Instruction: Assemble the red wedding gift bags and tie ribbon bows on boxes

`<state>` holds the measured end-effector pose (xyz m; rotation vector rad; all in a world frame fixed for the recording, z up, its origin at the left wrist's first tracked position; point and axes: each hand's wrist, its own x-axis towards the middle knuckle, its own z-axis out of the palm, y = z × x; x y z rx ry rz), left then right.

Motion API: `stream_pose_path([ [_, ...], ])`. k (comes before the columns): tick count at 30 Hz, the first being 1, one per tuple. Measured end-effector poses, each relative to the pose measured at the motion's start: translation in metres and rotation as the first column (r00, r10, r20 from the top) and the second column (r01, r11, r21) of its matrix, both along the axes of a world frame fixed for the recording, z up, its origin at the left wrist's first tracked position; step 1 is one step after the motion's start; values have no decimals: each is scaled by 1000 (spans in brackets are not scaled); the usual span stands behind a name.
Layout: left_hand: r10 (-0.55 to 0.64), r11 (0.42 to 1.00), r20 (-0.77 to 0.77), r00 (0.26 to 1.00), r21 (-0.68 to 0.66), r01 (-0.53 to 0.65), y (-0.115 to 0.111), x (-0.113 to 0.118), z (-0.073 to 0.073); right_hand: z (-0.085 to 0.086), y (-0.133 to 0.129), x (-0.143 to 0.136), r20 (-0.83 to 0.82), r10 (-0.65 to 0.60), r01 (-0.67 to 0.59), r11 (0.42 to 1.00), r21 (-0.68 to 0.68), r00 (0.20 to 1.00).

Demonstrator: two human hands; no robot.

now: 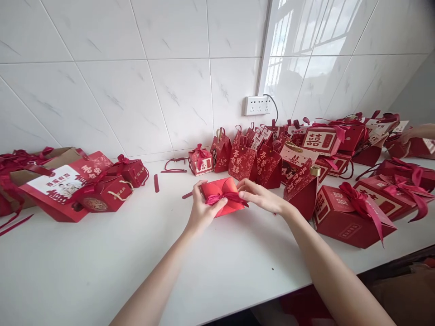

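On my feed, the small box (pixel 228 209) at centre reads bright orange-red, crossed by a crimson ribbon (pixel 213 198); I see a deeper red on the large box (pixel 350 224) at right front, its bow (pixel 358 199) magenta-pink; pale characters and floral print cover the dark red peaked boxes (pixel 242 164); a pale gold round emblem (pixel 97 204) marks the maroon box (pixel 110 194) at left; I get plain white from the tabletop (pixel 102 271); the tiled wall (pixel 176 36) is white, streaked with grey veins.

A white multi-outlet socket (pixel 257 106) is sitting against marbled wall tiles (pixel 176 29), a dark cable (pixel 276 106) curving beside it.
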<state>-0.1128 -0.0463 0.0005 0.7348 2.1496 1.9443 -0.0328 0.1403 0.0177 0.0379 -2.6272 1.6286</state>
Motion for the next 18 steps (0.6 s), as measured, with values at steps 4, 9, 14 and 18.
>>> stream_pose_path([
  [4, 36, 999, -22, 999, -7, -36, 1, -1, 0, 3, 7, 0, 110, 78, -91, 988, 126, 991],
  [9, 124, 992, -34, 992, -4, -124, 3, -1, 3, 1, 10, 1, 81, 198, -198, 980, -4, 977],
  [14, 142, 990, -51, 988, -6, -143, 5, 4, 5, 5, 8, 3, -25, 113, -114, 993, -26, 993],
  [18, 148, 989, -52, 988, 33, -147, 8, 6, 3, 6, 2, 2, 59, 207, -210, 977, 40, 976],
])
